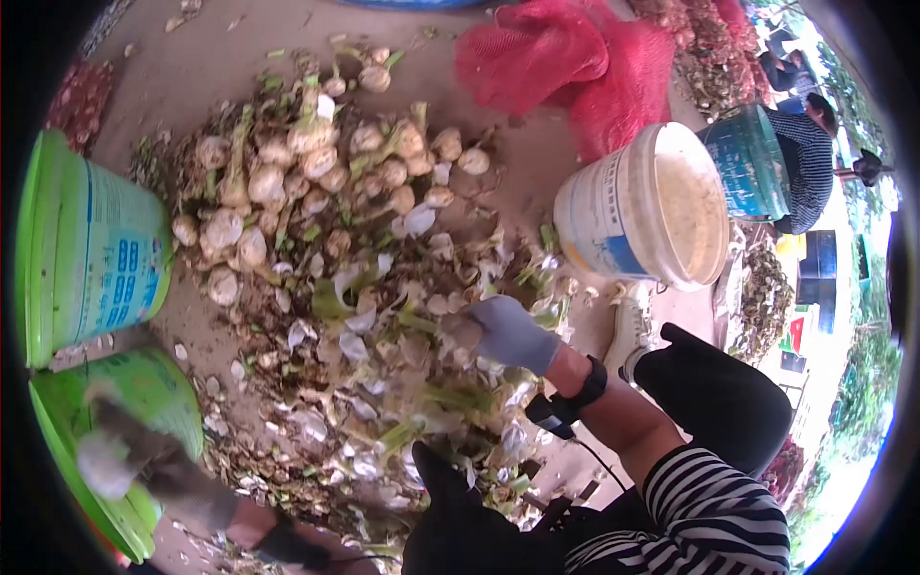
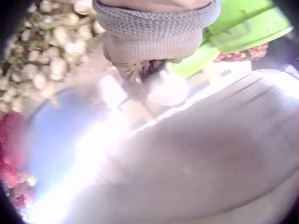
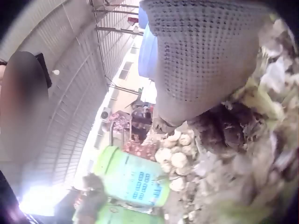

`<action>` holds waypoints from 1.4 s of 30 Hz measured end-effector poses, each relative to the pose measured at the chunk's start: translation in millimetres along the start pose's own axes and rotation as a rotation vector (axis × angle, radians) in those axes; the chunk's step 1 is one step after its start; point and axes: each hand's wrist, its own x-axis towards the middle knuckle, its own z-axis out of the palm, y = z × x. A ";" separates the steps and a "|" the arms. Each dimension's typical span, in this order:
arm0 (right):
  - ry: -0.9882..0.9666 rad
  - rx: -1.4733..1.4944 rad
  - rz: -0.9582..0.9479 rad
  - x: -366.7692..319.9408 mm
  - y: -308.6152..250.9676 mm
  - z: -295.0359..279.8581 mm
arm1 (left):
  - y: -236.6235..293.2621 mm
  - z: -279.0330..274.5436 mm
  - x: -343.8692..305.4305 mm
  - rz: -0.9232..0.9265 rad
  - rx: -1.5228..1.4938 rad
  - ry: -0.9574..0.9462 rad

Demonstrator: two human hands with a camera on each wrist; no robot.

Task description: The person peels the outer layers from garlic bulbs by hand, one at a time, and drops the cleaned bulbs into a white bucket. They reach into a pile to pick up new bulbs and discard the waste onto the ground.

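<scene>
The left hand blurs over a green bucket; I can't tell its grip. The right hand bends its fingers at the peelings, any hold hidden. Garlic is heaped ahead, probably for easy reach

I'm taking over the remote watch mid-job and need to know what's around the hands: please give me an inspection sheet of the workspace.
Surface: brown floor, soiled with scraps.
Job's things: pale garlic bulbs with stalks, heaped; two lime-green plastic buckets, on the left hand's side.
Clutter: papery white skins and green leaf scraps, widely strewn; red mesh bag; white plastic bucket.
Grippers: gray-gloved right hand at the scraps; gloved left hand by the lower green bucket, blurred. Grip unclear on both.
Cables: thin black cable at the right wrist.
Surroundings: person in a dark patterned top beside a teal bucket.
</scene>
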 end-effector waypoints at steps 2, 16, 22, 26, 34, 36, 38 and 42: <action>0.118 0.148 0.303 3.3 20.3 -13.1 | 9.0 19.0 7.5 0.074 0.723 -0.168; 0.408 -0.104 0.260 140.9 125.1 -62.6 | -142.4 -149.4 12.4 -0.428 1.637 0.593; 0.243 0.122 -0.080 35.6 13.0 -9.5 | -163.6 -225.0 -4.2 -0.586 1.703 0.414; 0.247 0.958 0.236 14.4 -17.7 -2.3 | -153.0 -205.6 -18.1 -0.719 1.701 0.312; 0.052 0.411 0.028 12.4 -64.5 -1.0 | -150.1 -138.7 -49.5 -0.531 2.183 -0.070; -0.048 0.399 0.072 1.8 -85.7 -6.8 | -146.2 -123.4 -59.7 -0.551 1.624 0.297; -0.019 0.407 -0.033 -4.5 -93.7 -3.4 | -144.5 -103.4 -65.8 -0.543 1.472 0.282; -0.058 0.753 0.015 -25.1 -133.8 -8.1 | -137.0 -56.7 -72.6 -0.596 1.067 0.312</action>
